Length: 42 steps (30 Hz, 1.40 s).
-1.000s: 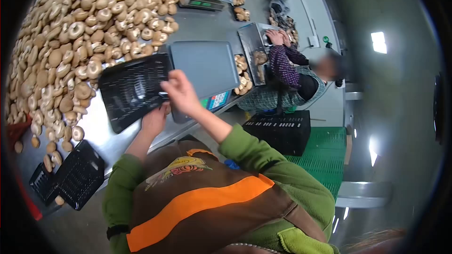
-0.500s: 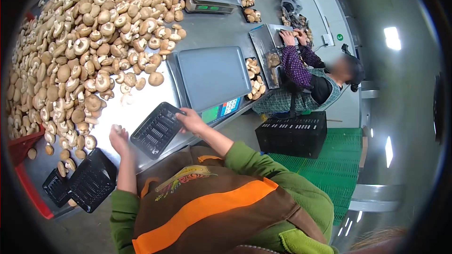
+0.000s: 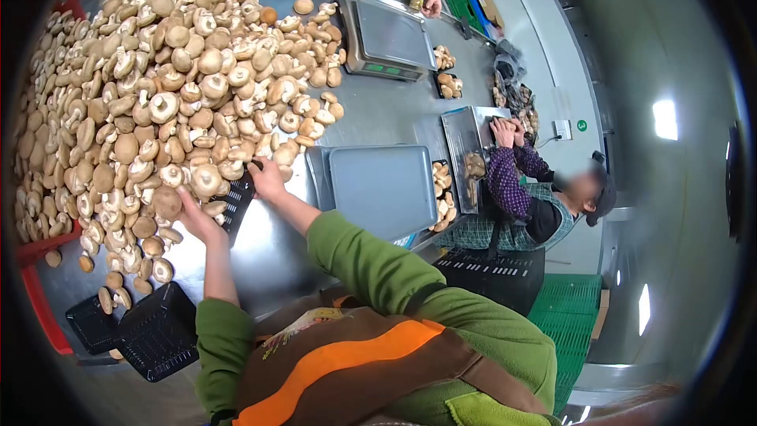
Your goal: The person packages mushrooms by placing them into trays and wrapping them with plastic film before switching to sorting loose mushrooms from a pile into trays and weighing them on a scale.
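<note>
Surface: steel table [image 3: 378, 110], left two-thirds covered by a loose heap of mushrooms [image 3: 158, 102] with tan to brown caps, some turned pale gill-side up.

Black plastic tray [image 3: 236, 203]: shallow, ribbed or slotted base, tilted on edge at the near rim of the heap, between the two hands. Only a narrow strip shows, and mushrooms overlap its far side.

Right hand [image 3: 266, 180]: fingers closed over the tray's upper edge, green sleeve behind it.

Left hand [image 3: 195, 219]: reaches into the heap's edge beside the tray, touching a brown cap. Cannot tell whether the fingers have closed on it.

Nearby: scale [image 3: 378, 189] with a grey platform, just right of the tray. Second scale [image 3: 388, 35] further up the table. Stacked black trays [image 3: 154, 333] at the near-left corner. Co-worker [image 3: 524, 205] bent over the table's right side.
</note>
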### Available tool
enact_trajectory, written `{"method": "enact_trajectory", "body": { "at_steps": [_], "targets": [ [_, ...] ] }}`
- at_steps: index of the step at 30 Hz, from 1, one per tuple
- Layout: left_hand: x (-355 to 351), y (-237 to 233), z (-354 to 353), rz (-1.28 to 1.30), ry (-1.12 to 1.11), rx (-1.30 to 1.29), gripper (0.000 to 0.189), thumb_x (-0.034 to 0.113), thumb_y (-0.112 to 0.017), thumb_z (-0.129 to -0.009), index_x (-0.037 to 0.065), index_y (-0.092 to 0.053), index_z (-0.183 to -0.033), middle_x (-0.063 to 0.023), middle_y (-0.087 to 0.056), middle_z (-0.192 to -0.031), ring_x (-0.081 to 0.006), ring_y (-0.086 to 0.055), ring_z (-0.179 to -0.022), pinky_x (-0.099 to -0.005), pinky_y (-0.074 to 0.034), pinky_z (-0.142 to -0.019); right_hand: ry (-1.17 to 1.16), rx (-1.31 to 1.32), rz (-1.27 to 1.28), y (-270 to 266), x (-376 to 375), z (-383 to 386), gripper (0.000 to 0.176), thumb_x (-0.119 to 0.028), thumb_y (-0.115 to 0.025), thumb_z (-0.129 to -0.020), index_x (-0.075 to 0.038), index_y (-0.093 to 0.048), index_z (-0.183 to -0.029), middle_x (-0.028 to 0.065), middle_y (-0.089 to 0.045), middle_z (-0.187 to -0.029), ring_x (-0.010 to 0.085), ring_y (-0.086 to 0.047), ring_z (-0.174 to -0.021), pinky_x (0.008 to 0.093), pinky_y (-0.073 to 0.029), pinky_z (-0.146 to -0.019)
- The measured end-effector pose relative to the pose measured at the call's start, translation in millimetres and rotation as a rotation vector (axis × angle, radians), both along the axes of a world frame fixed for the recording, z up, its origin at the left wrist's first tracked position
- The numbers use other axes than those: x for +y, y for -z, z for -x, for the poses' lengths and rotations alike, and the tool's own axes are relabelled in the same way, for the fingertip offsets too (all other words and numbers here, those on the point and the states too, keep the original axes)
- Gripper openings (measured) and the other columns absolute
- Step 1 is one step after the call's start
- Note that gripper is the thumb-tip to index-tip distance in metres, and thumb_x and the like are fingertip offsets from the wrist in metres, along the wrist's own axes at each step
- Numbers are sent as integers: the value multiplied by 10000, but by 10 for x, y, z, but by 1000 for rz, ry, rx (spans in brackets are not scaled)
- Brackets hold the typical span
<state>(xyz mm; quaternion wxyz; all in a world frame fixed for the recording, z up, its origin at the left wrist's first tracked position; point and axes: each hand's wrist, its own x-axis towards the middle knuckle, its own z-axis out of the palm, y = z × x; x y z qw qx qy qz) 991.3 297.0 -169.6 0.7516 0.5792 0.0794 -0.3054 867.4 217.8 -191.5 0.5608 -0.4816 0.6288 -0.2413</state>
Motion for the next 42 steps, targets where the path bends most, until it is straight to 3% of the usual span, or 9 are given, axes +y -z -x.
{"method": "enact_trajectory", "body": {
  "at_steps": [3,9,13,15,21,23,29,38,42],
  "targets": [
    [114,146,40,-170,165,-288,541,306,-619,-886,-60,-455,-1249,-169,-526,-1241,-222,-520,-1076,-318,-395,-944,-199,-85,41,-23,33,184,241,-214,-507,-940,12,-530,-1019,58,-555,-607,119,-481,-377,253,-391,-339],
    [-43,58,-139,-186,228,-462,417,265,-642,-871,-49,-544,-1128,-127,-589,-1127,-210,-542,-1003,-312,-404,-917,65,-135,30,189,224,272,226,-226,-528,-941,-17,-557,-1022,19,-580,-683,76,-503,-470,221,-386,-389],
    [242,275,-138,-107,318,-570,344,201,-633,-875,-56,-552,-1088,-124,-609,-1085,-202,-550,-992,-323,-408,-913,-59,-200,460,170,305,318,270,-260,-561,-931,-43,-581,-1092,-5,-588,-742,48,-493,-542,195,-386,-460],
    [347,324,-83,-50,335,-556,309,183,-620,-882,-61,-549,-1058,-114,-613,-1041,-192,-553,-977,-312,-406,-914,98,-235,-25,82,513,508,294,-272,-553,-936,-29,-589,-1097,-3,-582,-741,51,-481,-537,212,-385,-455],
    [275,182,-194,-163,703,-514,294,242,-525,-945,-41,-602,-965,-71,-628,-891,-144,-562,-869,-268,-435,-814,125,-148,136,130,480,350,349,-324,-582,-916,-49,-590,-1132,-15,-584,-730,49,-472,-503,199,-359,-423],
    [421,239,-117,-95,574,-470,304,237,-503,-954,-41,-616,-908,-66,-637,-857,-139,-558,-827,-267,-431,-790,90,-235,-52,-26,577,452,345,-321,-586,-913,-47,-594,-1123,-18,-579,-730,46,-464,-518,216,-361,-428],
    [471,25,-56,-73,748,-426,423,242,-329,-989,-71,-595,-1089,-159,-653,-1025,-230,-593,-996,-309,-415,-905,134,-417,-116,87,601,458,317,-319,-579,-921,-91,-588,-1140,-58,-597,-746,13,-486,-536,168,-352,-444],
    [612,-995,-84,68,759,-928,321,125,-410,-961,-27,-551,-1206,-139,-580,-1216,-228,-513,-1160,-338,-327,-1031,336,-692,-120,-762,694,695,359,-300,-598,-909,-74,-527,-1178,-20,-628,-849,51,-585,-616,195,-449,-469],
    [507,-1316,300,241,799,-896,357,95,-427,-929,-1,-502,-1264,-150,-533,-1275,-270,-446,-1232,-382,-286,-1063,480,-668,57,-1196,663,1074,413,-330,-612,-897,-67,-523,-1202,-38,-619,-787,25,-512,-525,173,-339,-389]
  ]
}}
